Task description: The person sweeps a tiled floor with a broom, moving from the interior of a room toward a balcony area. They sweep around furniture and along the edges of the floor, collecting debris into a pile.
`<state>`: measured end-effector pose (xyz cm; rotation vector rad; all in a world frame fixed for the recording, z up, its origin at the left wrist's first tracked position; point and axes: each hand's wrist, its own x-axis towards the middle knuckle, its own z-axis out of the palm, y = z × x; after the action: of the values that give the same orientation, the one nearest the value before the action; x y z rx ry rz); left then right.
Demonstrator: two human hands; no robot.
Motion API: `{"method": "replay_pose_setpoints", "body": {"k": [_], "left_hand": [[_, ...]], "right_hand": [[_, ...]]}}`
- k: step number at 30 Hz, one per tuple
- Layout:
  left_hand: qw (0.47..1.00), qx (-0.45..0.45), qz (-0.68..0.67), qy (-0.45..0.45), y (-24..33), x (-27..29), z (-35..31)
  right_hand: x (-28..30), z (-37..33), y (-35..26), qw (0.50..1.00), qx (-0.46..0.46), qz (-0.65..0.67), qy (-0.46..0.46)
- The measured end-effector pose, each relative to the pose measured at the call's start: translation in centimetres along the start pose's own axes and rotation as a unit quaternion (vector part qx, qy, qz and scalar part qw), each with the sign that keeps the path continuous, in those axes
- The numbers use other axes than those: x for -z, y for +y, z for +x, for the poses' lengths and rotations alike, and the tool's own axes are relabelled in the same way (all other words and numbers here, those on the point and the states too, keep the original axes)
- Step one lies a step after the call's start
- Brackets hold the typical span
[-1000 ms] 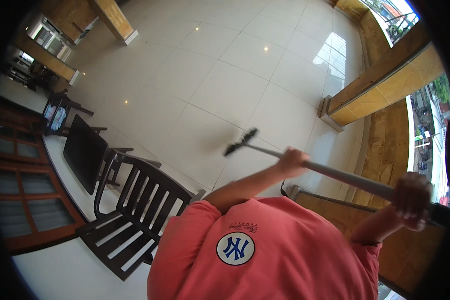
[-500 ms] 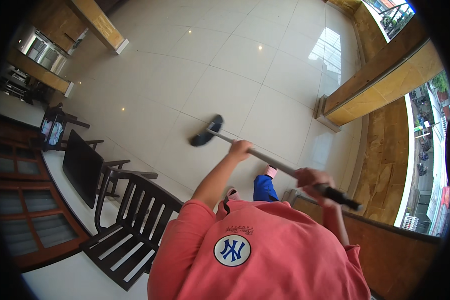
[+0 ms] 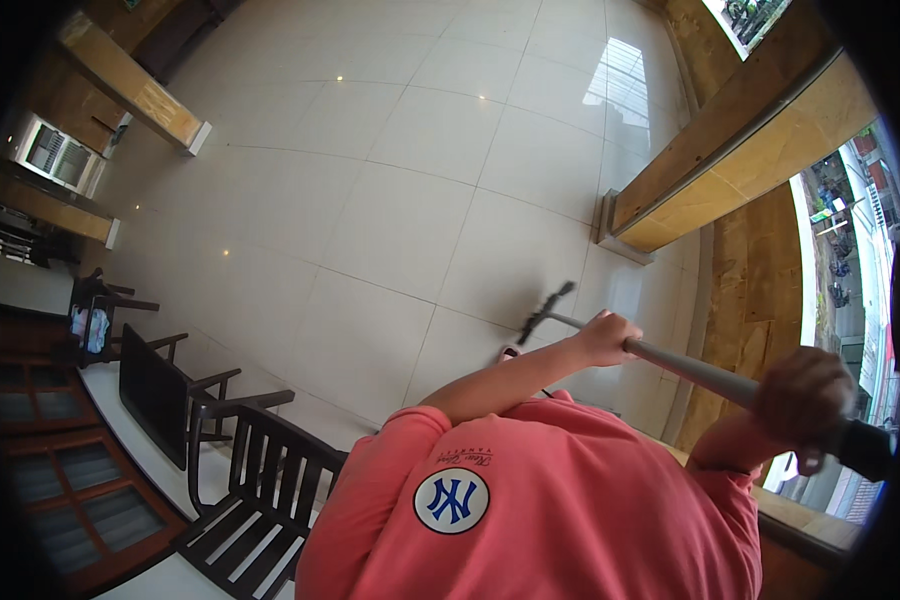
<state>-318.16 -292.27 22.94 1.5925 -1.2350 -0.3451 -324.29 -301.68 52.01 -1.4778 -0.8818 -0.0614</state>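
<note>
A long-handled broom with a grey handle slants across in front of me. Its narrow dark head rests low over the pale tiles, just past my shoe. My left hand is closed around the handle's lower part. Farther up, near the black grip end at the right, my right hand wraps the handle, slightly blurred. Whether the bristles touch the floor I cannot tell.
Glossy tiled floor stretches ahead. A stone-clad pillar and low wall stand on the right. At the left are a dark slatted chair, a black flat panel and wood-framed windows. Another pillar rises far left.
The broom head has swung right and back toward my feet. Both hands have moved right with the handle, and the right hand is raised nearer. The view has shifted a little.
</note>
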Motion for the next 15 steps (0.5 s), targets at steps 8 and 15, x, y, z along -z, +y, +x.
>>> {"method": "replay_pose_setpoints", "body": {"k": [8, 15], "left_hand": [[0.981, 0.179, 0.068, 0.035, -13.0, 3.3, -1.2], [0.913, 0.320, 0.254, 0.010, -19.2, 10.9, -7.9]], "right_hand": [[4.3, -4.3, 10.2, 0.991, -0.080, 0.037, 0.099], [2.5, -7.4, 18.1, 0.970, -0.219, 0.007, 0.108]]}}
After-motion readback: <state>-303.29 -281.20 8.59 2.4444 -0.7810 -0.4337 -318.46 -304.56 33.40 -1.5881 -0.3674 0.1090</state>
